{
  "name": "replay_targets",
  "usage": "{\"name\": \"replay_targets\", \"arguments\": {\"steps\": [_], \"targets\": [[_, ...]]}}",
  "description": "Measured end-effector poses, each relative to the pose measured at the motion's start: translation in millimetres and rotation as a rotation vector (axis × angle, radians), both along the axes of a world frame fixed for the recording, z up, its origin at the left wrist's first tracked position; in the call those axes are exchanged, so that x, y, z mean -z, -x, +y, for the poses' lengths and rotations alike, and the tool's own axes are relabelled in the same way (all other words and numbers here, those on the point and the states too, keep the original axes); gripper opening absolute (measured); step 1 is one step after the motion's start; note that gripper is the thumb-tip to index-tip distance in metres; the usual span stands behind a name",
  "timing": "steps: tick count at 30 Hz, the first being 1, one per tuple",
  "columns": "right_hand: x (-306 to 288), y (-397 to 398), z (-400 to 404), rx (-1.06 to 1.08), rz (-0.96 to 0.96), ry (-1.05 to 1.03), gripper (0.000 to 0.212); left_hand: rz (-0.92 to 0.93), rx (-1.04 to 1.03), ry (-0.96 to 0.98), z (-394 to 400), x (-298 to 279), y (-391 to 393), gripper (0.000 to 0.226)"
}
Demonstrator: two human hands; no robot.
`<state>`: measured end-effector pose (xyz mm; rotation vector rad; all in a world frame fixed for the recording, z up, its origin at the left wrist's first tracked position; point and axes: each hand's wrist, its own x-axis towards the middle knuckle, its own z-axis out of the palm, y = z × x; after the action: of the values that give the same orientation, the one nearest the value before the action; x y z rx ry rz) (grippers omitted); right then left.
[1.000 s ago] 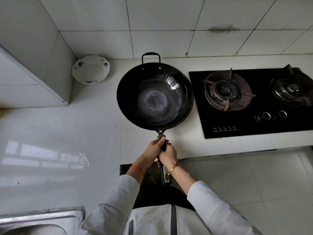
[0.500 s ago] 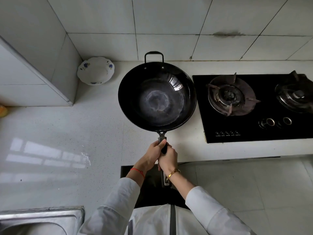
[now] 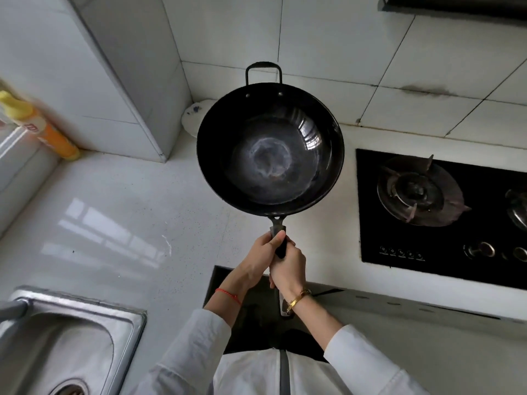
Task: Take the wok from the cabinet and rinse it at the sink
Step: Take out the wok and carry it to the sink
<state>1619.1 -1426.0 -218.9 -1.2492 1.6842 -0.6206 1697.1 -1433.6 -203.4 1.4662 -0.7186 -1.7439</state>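
A black wok (image 3: 269,151) with a loop handle at its far side is held level above the white counter (image 3: 119,212), in the middle of the head view. Its long handle points toward me. My left hand (image 3: 261,259) and my right hand (image 3: 288,269) are both wrapped around that handle, side by side, the right one slightly nearer to me. The steel sink (image 3: 68,337) lies at the lower left, apart from the wok. The wok's inside looks dry with a pale ring at the bottom.
A black two-burner gas hob (image 3: 445,212) sits to the right. A white plate (image 3: 194,118) leans in the back corner, partly hidden behind the wok. An orange and yellow bottle (image 3: 40,129) stands at the far left by a tiled pillar (image 3: 119,81).
The view has swung left and down, so the sink and bottle now show. The wok has shifted left, away from the hob, now covering part of the plate. Both hands keep their grip.
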Motion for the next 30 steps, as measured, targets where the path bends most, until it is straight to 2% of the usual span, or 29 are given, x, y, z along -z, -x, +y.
{"name": "replay_targets", "arguments": {"steps": [12,17,25,30], "targets": [[3,28,38,-0.345,-0.042,-0.055,0.021,-0.044,-0.335,-0.028,68,-12,33,0.037],[4,41,58,-0.525,-0.058,-0.082,0.028,-0.098,-0.484,-0.013,102,-10,51,0.033],[7,57,84,-0.783,-0.059,-0.115,0.037,-0.081,-0.748,-0.035,146,-7,75,0.038],[10,54,106,-0.916,-0.043,-0.136,0.040,-0.085,-0.873,-0.033,176,-6,80,0.034]]}}
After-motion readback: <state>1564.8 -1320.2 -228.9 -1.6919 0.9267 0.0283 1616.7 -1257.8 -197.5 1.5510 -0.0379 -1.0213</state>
